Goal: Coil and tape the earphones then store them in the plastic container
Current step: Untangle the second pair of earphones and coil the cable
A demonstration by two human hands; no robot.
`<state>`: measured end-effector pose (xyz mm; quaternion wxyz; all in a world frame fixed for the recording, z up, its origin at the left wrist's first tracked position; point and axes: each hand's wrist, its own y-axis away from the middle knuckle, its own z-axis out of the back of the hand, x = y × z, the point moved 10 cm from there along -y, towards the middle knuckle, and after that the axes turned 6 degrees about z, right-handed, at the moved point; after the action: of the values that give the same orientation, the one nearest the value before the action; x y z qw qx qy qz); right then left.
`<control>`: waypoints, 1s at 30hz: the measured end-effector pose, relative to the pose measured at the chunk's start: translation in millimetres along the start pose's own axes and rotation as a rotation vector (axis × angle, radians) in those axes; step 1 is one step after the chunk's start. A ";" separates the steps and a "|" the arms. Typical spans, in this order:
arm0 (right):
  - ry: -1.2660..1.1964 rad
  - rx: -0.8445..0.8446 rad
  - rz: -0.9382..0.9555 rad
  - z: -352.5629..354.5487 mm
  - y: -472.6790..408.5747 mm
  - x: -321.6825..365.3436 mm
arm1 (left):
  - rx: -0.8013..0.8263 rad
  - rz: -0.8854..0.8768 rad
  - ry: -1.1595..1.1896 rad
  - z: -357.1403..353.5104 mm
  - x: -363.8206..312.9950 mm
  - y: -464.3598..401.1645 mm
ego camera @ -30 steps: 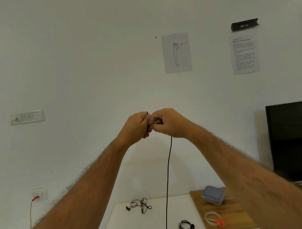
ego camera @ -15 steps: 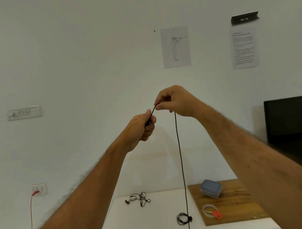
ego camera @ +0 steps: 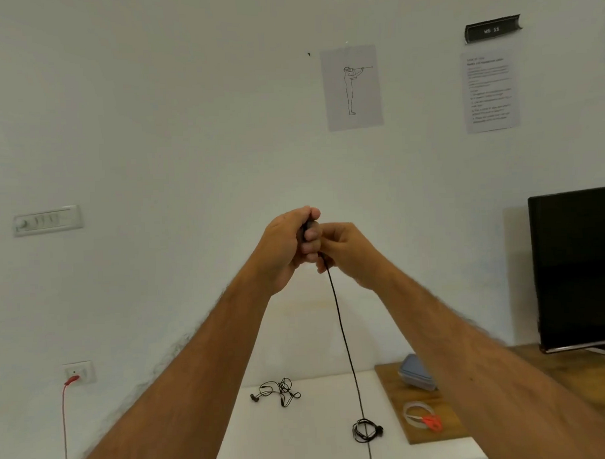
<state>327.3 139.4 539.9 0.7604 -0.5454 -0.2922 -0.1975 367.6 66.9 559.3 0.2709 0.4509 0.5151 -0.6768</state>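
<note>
Both hands gripped one black earphone cable (ego camera: 342,331), raised before the wall.
The left hand (ego camera: 284,247) and right hand (ego camera: 346,251) touched, fingers curled round it; below lay tangled earphones (ego camera: 277,391), a coiled pair (ego camera: 366,430), tape (ego camera: 415,412), and the plastic container (ego camera: 416,373) on the tabletop (ego camera: 301,435).

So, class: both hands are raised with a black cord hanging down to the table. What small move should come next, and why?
Probably another wrap: the right hand pinches the hanging earphone cord just below the left hand, which grips a dark bundle. Much cord hangs uncoiled, so carrying it round the left hand's fingers seems the sensible next move.
</note>
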 end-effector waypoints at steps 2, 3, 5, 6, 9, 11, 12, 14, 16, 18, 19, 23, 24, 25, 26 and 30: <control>0.022 0.015 -0.038 -8.1 7.0 -9.0 | -0.028 -0.029 0.026 3.7 -1.5 -0.8; 0.050 0.028 -0.054 -11.5 10.4 -13.3 | -0.044 -0.041 0.044 5.7 -2.4 -1.1; 0.080 0.059 -0.083 -17.4 16.1 -21.0 | -0.074 -0.055 0.082 9.3 -3.9 -1.4; 0.084 0.077 -0.098 -20.6 18.9 -24.2 | -0.090 -0.064 0.091 11.7 -4.9 -1.6; 0.095 0.134 -0.129 -28.8 26.3 -29.1 | -0.159 -0.101 0.040 21.0 -10.0 -3.5; 0.118 0.162 -0.142 -29.9 29.1 -28.5 | -0.204 -0.121 -0.004 27.1 -12.3 -4.6; 0.133 0.175 -0.146 -29.7 30.3 -26.8 | -0.226 -0.132 -0.036 29.7 -12.9 -4.6; 0.153 0.197 -0.146 -29.7 31.7 -20.4 | -0.263 -0.156 -0.110 33.2 -14.2 -3.5; 0.184 0.207 -0.136 -29.2 31.8 -11.9 | -0.287 -0.172 -0.170 35.7 -14.4 -3.0; 0.239 0.221 -0.116 -27.9 30.9 -2.4 | -0.312 -0.184 -0.252 37.5 -15.1 -2.9; 0.261 0.240 -0.106 -28.2 30.7 2.0 | -0.322 -0.187 -0.293 38.0 -14.7 -2.9; 0.390 0.323 -0.042 -32.8 30.1 22.6 | -0.354 -0.173 -0.469 36.5 -8.3 -1.8; 0.436 0.320 -0.013 -31.2 27.7 28.4 | -0.357 -0.163 -0.512 36.1 -5.7 -1.4; 0.480 0.302 0.017 -27.5 24.2 34.1 | -0.353 -0.153 -0.546 36.0 -3.3 -1.3; 0.518 0.271 0.047 -21.8 19.5 39.6 | -0.341 -0.146 -0.563 35.5 -1.3 -1.2; 0.628 0.151 0.152 5.9 3.8 59.9 | -0.241 -0.092 -0.482 27.5 8.1 1.4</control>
<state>373.3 147.4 578.1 0.8642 -0.4199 -0.0157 -0.2766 356.0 41.4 553.2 0.4063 0.2175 0.5323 -0.7101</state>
